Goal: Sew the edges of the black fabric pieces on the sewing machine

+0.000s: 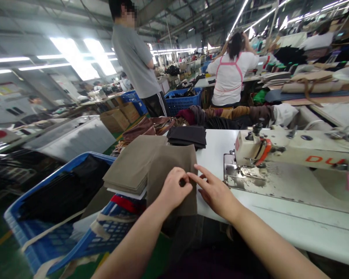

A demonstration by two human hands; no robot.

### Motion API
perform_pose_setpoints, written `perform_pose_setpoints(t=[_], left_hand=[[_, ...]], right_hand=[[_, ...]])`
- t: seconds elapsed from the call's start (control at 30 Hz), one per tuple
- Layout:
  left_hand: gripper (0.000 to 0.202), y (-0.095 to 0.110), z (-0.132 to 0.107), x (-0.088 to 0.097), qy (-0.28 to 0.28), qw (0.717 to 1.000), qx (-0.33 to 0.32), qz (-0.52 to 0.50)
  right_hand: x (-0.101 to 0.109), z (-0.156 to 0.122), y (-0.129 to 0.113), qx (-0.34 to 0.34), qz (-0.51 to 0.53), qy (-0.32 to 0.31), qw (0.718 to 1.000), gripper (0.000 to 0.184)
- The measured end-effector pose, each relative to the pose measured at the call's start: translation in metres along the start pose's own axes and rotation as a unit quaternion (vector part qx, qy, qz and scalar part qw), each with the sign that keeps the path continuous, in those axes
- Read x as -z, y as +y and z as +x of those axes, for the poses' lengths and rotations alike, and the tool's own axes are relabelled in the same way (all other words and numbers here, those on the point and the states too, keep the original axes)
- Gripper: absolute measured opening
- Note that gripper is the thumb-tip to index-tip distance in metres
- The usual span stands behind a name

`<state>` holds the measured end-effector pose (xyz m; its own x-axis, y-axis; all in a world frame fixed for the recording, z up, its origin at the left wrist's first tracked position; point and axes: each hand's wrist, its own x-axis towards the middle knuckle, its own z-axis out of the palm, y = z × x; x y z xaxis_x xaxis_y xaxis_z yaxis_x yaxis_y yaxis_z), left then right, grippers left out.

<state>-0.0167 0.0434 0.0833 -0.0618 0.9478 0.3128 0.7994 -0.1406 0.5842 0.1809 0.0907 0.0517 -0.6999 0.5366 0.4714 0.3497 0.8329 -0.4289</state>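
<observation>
A grey-brown fabric panel (174,159) lies over the table's left end, its lower part hanging past the edge. On top of it is my left hand (174,188), with thumb and index finger curled into a ring; what its fingertips pinch, if anything, is hidden. My right hand (216,192) is at the panel's right edge, its index finger and thumb stretched out, one fingertip meeting the left hand's fingers. Beside the panel on the left rests a stack of similar fabric pieces (133,162). Behind it lies a folded black cloth stack (187,136).
To the right stands a sewing machine (290,149) on the white table (279,224). A blue basket (55,240) with dark fabric sits at lower left. Piled garments (232,114) line the table's far side. Two people (136,58) are nearby, one standing, one with their back turned.
</observation>
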Motion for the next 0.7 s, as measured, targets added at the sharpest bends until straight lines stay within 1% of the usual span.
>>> perform_pose_setpoints(t=[0.07,0.1,0.13,0.17,0.23,0.33,0.4,0.47,0.53,0.57,0.63,0.7], left_hand=[[0.01,-0.003,-0.013,-0.03,-0.033,0.999,-0.004,-0.021],[0.011,-0.009,-0.018,-0.04,-0.043,0.999,-0.011,-0.028],[0.014,-0.016,-0.022,-0.045,-0.049,0.998,-0.018,-0.025],[0.02,-0.025,-0.026,-0.047,-0.051,0.998,-0.025,-0.016],[0.037,-0.042,-0.032,-0.041,-0.067,0.997,-0.035,0.006],[0.06,-0.06,-0.04,-0.02,-0.141,0.988,-0.058,-0.002],[0.077,-0.061,-0.043,-0.008,-0.212,0.973,-0.088,-0.025],[0.091,-0.055,-0.045,0.0,-0.281,0.952,-0.109,-0.048],[0.092,-0.047,-0.045,0.002,-0.323,0.937,-0.114,-0.072],[0.089,-0.044,-0.045,0.002,-0.329,0.934,-0.113,-0.086],[0.081,-0.041,-0.044,-0.001,-0.324,0.932,-0.107,-0.125],[0.078,-0.042,-0.044,-0.005,-0.311,0.932,-0.084,-0.163]], right_hand=[[-0.005,-0.005,0.01,0.022,0.002,-0.011,1.0,0.056],[-0.006,-0.011,0.016,0.019,0.002,-0.017,1.0,0.045],[-0.006,-0.017,0.021,0.009,0.002,-0.022,1.0,0.034],[-0.005,-0.025,0.027,-0.006,0.001,-0.024,1.0,0.027],[-0.001,-0.042,0.035,-0.036,0.001,-0.017,0.999,0.023],[0.009,-0.067,0.04,-0.08,0.002,0.0,0.997,0.022],[0.015,-0.082,0.038,-0.115,-0.003,-0.001,0.993,0.023],[0.02,-0.094,0.035,-0.149,-0.009,-0.005,0.989,0.023],[0.024,-0.103,0.032,-0.182,-0.012,-0.009,0.983,0.023],[0.026,-0.106,0.031,-0.198,-0.013,-0.008,0.98,0.023],[0.029,-0.111,0.03,-0.232,-0.017,-0.007,0.973,0.023],[0.031,-0.114,0.03,-0.267,-0.017,-0.004,0.964,0.025]])
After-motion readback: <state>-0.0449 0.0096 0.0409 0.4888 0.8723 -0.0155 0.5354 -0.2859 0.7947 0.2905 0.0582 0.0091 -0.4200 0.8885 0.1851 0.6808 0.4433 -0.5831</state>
